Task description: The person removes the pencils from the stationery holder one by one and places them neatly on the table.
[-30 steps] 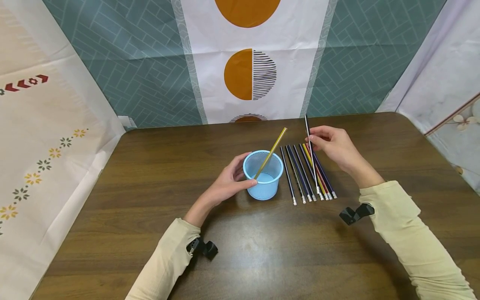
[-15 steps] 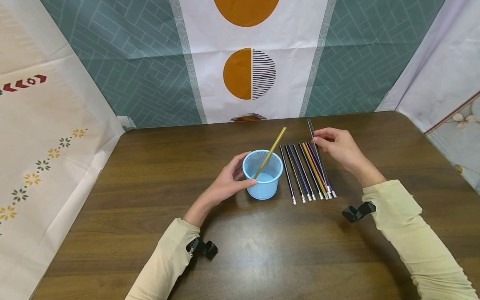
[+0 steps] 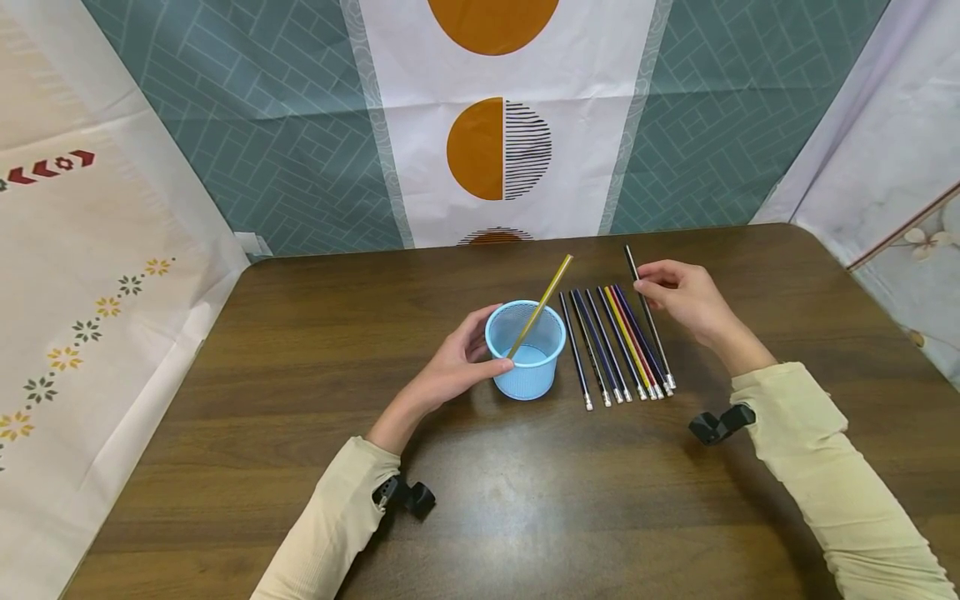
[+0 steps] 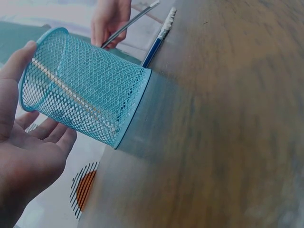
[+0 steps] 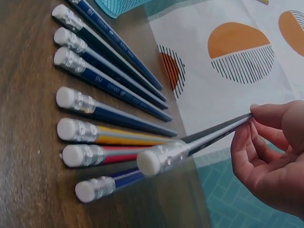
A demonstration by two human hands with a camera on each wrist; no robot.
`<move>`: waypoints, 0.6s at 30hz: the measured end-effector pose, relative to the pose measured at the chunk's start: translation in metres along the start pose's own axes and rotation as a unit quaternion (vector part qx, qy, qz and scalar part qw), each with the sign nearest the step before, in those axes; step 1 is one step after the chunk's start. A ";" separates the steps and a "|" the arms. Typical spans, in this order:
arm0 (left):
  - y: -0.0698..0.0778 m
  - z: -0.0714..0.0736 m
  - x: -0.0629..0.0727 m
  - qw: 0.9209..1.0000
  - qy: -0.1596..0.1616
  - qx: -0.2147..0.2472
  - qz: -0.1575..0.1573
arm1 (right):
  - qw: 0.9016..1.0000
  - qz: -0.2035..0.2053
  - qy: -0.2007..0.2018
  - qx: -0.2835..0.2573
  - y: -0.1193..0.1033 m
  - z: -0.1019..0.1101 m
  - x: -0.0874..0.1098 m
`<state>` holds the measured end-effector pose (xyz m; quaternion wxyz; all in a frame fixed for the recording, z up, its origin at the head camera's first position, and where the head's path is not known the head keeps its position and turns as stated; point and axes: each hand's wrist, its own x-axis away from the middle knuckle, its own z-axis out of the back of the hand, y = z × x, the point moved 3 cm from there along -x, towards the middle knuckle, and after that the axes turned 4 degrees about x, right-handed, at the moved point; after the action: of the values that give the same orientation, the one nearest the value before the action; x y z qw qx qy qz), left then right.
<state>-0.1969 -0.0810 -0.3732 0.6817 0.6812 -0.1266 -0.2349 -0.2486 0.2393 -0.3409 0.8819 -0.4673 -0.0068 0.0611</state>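
Observation:
My left hand grips the light blue mesh pencil cup, thumb on the near rim and fingers round the far side. One yellow pencil leans inside the cup, its upper end past the rim. Between thumb and fingertips my right hand pinches a dark pencil, its white eraser end toward me. That pencil is tilted, its far end raised, at the right end of a row of pencils. In the right wrist view the row shows blue, yellow and red pencils, erasers all on one side.
The brown wooden table stretches beneath both arms. Behind it hangs a teal and white cloth with orange circles. Pale patterned cloths flank the sides. A black wrist device sits at each sleeve.
My right hand has moved to the right with the dark pencil, from over the row to its right end. My left hand and the cup stay in place.

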 end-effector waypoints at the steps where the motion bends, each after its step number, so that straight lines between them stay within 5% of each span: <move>1: 0.000 0.000 0.000 1.000 0.000 0.000 0.000 | 1.000 -0.001 -0.001 0.001 0.001 0.000 0.000; 18: 0.001 -0.001 0.000 1.000 0.002 0.001 -0.001 | 0.999 -0.027 0.000 0.026 0.024 0.003 -0.001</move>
<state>-0.1960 -0.0806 -0.3720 0.6809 0.6827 -0.1246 -0.2342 -0.2518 0.2549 -0.3594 0.8952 -0.4438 -0.0182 0.0373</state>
